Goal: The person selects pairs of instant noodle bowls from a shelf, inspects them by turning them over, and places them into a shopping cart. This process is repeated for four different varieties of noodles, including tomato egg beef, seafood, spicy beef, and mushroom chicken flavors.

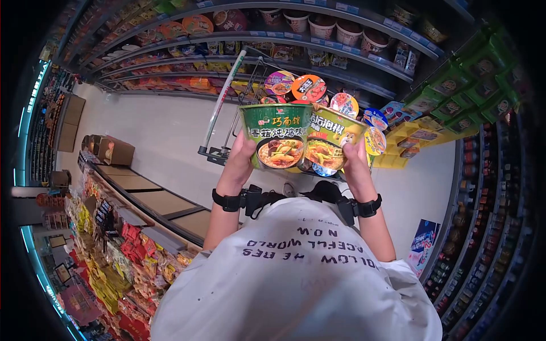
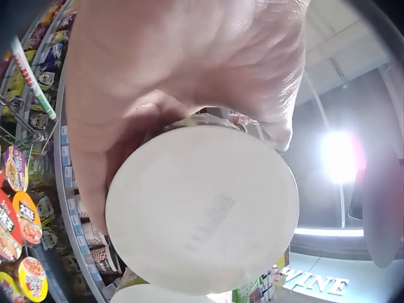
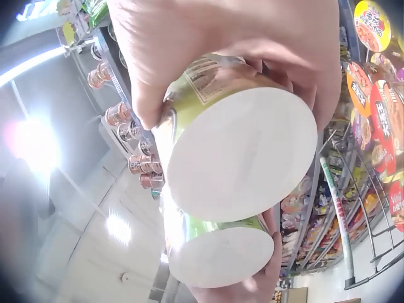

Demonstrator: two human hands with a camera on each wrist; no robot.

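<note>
Two hands up, two green noodle bowls (image 1: pixel 296 139) at twelve o'clock, one shopping cart (image 1: pixel 227 108) behind.

Shop: stocked shelves (image 1: pixel 341 40), cart (image 1: pixel 227 108)

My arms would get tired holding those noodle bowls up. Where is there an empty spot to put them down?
The left hand grips the dark green bowl; the right hand grips the light green bowl. The cart behind them is heaped with bowls. The bare low shelf boards left of the arms, beside the snack packets, look free.
</note>
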